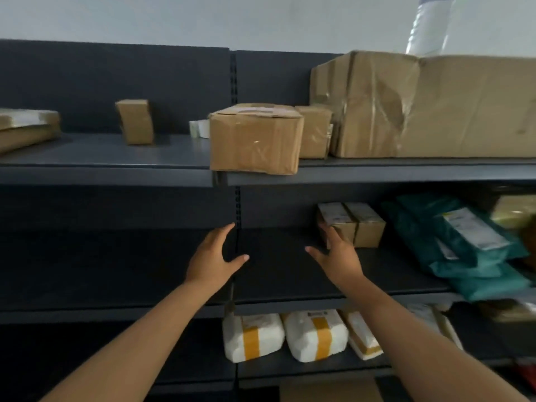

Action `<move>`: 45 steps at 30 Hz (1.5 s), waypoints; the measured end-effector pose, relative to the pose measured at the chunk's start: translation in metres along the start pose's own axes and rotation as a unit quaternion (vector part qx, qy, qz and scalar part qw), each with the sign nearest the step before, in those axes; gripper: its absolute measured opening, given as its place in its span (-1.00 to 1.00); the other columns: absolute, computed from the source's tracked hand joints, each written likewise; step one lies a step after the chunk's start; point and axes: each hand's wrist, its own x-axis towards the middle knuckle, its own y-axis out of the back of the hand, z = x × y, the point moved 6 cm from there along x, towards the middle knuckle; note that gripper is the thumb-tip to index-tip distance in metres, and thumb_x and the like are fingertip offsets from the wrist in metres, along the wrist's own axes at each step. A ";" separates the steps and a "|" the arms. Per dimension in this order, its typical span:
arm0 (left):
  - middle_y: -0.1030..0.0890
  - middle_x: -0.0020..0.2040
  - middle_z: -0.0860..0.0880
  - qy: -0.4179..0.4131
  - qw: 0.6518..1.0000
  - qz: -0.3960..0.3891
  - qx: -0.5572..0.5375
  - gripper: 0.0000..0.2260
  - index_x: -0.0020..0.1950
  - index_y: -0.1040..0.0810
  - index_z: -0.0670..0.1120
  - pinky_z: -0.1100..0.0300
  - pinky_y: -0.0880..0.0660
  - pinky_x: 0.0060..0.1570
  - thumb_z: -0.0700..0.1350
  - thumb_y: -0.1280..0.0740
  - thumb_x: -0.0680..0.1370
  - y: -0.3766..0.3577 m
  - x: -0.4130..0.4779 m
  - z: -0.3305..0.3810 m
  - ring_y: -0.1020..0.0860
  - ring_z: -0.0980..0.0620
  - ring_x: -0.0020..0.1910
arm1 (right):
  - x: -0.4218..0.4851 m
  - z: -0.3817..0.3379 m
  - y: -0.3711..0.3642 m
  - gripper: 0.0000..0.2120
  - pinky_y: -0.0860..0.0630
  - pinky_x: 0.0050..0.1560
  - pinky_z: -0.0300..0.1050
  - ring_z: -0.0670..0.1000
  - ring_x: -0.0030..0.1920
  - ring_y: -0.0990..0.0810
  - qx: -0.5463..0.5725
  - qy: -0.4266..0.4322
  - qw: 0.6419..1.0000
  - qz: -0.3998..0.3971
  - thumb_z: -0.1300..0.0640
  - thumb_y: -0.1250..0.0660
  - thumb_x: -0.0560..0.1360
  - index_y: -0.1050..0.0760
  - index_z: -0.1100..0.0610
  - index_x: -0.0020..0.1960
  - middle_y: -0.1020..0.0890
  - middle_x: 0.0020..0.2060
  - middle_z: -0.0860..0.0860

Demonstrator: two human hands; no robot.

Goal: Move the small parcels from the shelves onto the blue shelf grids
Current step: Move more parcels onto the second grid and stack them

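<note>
While both bare hands are reaching into the middle shelf (377,274), fingers spread and empty, the right hand (338,253) is touching the pair of small cardboard parcels (358,223) right of centre; the left hand (213,256) is hovering well apart, at centre.

The scene is dim and flat, lit softly from above and in front. The pale wall (174,18) is the brightest area. The middle shelf (275,274) sinks into near-black shadow, its back hard to read. Clear tape on the big carton (435,105) catches faint glare. The whole frame is soft and slightly smeared, with labels unreadable. Wide-angle distortion bends shelf edges toward the sides, and the teal bags (464,245) at right blur most.
</note>
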 end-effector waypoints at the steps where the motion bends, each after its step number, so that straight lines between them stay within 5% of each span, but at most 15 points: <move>1: -0.25 0.52 0.06 -0.013 1.000 -0.004 -0.011 -0.31 0.50 -0.18 0.20 0.00 -0.42 0.32 0.19 -0.42 0.45 -0.017 0.006 0.015 -0.29 0.01 0.46 | 0.003 0.018 0.015 -0.34 -0.57 0.09 0.06 0.16 0.27 -0.47 -0.004 -0.013 1.000 0.009 -0.14 -0.40 0.45 -0.22 -0.10 0.47 -0.37 0.40 0.05; 11: -0.26 0.52 0.00 0.001 0.996 -0.063 -0.068 -0.29 0.49 -0.19 0.23 -0.01 -0.44 0.28 0.10 -0.47 0.43 -0.160 0.053 0.093 -0.35 -0.03 0.43 | 0.036 0.157 0.092 -0.33 -0.48 0.14 0.03 0.22 0.26 -0.46 0.003 -0.082 0.996 0.037 0.02 -0.43 0.47 -0.21 -0.02 0.49 -0.37 0.37 0.16; 22: -0.31 0.51 -0.01 0.054 0.992 -0.070 -0.086 -0.26 0.49 -0.18 0.24 -0.10 -0.46 0.27 0.03 -0.50 0.42 -0.252 0.094 0.113 -0.40 -0.09 0.40 | 0.112 0.214 0.057 -0.28 -0.47 0.23 0.09 0.22 0.29 -0.44 0.026 -0.090 0.994 -0.059 0.06 -0.40 0.49 -0.10 -0.17 0.51 -0.39 0.37 0.18; 29: -0.44 0.43 0.02 0.032 0.989 -0.075 -0.125 -0.29 0.46 -0.23 0.30 0.04 -0.52 0.24 -0.06 -0.50 0.43 -0.279 0.117 0.130 -0.49 0.03 0.31 | 0.127 0.225 0.042 -0.40 -0.51 0.17 -0.06 0.09 0.18 -0.55 0.049 -0.080 0.993 -0.074 0.12 -0.38 0.49 -0.24 -0.16 0.44 -0.53 0.28 0.07; 36: -0.50 0.31 -0.03 0.024 0.997 -0.011 -0.079 -0.47 0.36 -0.33 0.18 0.11 -0.58 0.05 -0.07 -0.45 0.47 -0.280 0.112 0.144 -0.54 0.01 0.19 | 0.117 0.221 0.048 -0.51 -0.54 0.16 0.03 0.10 0.13 -0.55 0.048 -0.059 0.996 -0.046 0.13 -0.37 0.49 -0.36 -0.22 0.34 -0.51 0.24 0.10; 45: -0.46 0.23 -0.05 0.001 0.992 0.078 -0.097 -0.52 0.31 -0.43 0.15 0.34 -0.41 0.02 -0.10 -0.48 0.46 -0.211 0.070 0.123 -0.48 0.05 0.17 | 0.082 0.156 0.044 -0.50 -0.55 -0.01 -0.11 0.07 0.07 -0.57 0.038 0.004 0.999 -0.033 0.03 -0.37 0.51 -0.31 -0.21 0.39 -0.47 0.23 0.09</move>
